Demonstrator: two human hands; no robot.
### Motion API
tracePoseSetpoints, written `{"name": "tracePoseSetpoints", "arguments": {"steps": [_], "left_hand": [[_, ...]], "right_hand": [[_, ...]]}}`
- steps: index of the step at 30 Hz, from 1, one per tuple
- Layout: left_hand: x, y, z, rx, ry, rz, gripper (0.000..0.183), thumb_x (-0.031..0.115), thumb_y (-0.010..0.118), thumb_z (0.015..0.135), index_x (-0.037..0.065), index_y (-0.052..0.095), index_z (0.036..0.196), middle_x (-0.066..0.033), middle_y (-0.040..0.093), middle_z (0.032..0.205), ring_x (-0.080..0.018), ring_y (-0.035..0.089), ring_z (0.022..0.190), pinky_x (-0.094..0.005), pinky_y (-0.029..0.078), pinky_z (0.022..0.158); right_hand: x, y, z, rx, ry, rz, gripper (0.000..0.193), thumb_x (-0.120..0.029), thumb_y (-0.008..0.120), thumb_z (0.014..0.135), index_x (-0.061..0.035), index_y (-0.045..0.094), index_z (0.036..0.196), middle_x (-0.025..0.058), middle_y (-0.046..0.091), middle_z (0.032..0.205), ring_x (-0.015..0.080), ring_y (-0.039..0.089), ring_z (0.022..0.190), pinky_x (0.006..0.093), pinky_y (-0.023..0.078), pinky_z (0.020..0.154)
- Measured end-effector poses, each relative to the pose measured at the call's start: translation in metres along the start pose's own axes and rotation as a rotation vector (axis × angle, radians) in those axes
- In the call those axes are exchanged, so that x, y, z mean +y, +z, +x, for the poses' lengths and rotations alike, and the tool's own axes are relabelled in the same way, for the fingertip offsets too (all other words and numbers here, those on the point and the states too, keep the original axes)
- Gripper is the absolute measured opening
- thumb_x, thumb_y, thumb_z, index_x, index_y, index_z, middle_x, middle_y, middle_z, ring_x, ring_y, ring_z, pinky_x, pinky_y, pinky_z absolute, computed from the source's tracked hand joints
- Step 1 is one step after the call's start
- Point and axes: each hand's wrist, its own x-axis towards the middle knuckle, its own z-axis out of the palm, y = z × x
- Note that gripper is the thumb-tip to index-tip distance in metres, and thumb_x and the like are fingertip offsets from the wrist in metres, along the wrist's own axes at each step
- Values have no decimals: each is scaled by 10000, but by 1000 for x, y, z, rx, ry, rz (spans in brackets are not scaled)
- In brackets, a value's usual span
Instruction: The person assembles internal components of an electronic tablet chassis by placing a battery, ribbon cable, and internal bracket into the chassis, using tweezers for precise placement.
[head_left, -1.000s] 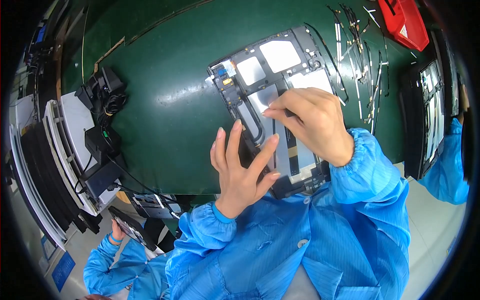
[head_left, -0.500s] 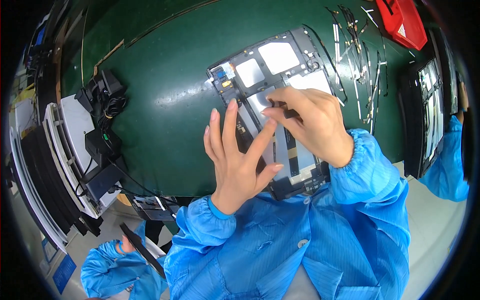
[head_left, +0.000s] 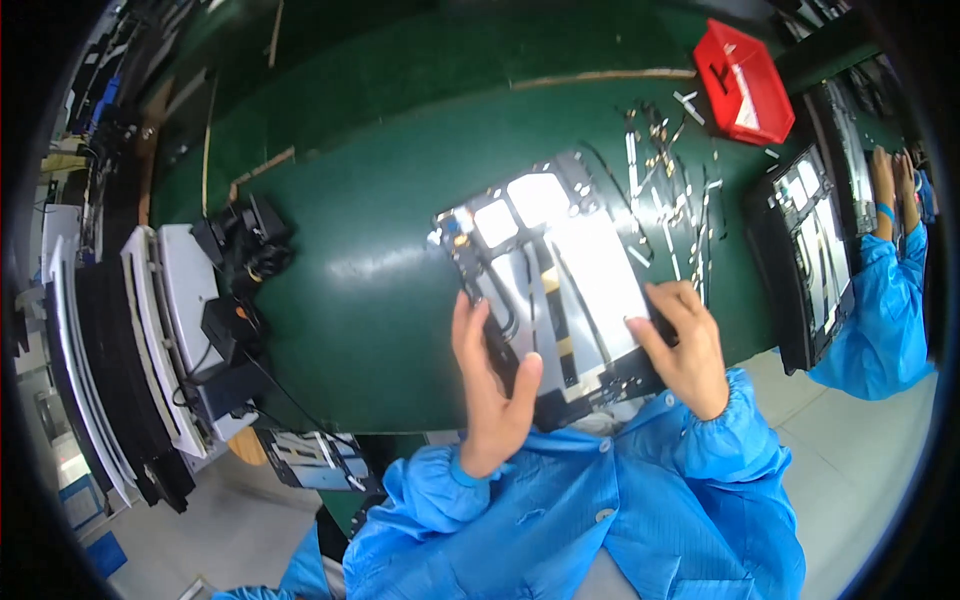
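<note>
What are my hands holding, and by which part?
Your left hand and right hand hold the flat black-and-silver rectangular device by its left and right edges.

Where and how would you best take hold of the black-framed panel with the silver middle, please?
I'd take the panel by the nearer halves of its long side edges, coming from left and right at once. It is flat and broad, so opposed edges should balance it best; farther up, loose thin strips lie close beside its right edge.
</note>
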Motion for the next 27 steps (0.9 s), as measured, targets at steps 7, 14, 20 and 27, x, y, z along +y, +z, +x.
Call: {"name": "tracePoseSetpoints", "arguments": {"steps": [7,14,20,27], "left_hand": [[6,9,1,235,66,-199,686,106,557,848,-43,200,1415,-190,254,1462,-293,243,1367,-395,172,1123],[15,-3,40,207,173,-124,565,116,559,876,1,312,1372,-166,205,1479,-293,283,1342,-420,236,1092],[-1,-18,49,177,18,65,355,109,558,907,50,488,1250,-143,231,1446,-296,356,1291,-393,347,1027],[-3,-13,55,199,152,351,165,71,567,889,34,646,1029,-161,366,1353,-318,489,1180,-390,434,948]], "right_hand": [[-12,-2,-13,-150,276,638,469,-48,670,829,-15,537,1277,16,595,972,44,498,762,166,410,643],[-16,-36,72,-61,74,690,472,-87,673,804,-35,566,1260,-37,581,837,40,452,706,197,389,659],[-27,-51,237,81,-22,1010,587,-197,682,814,-31,477,1339,89,622,1078,110,605,858,234,490,765],[-2,-30,401,144,-34,913,509,-176,670,819,-28,535,1287,77,651,1036,105,607,836,217,476,754]]}}
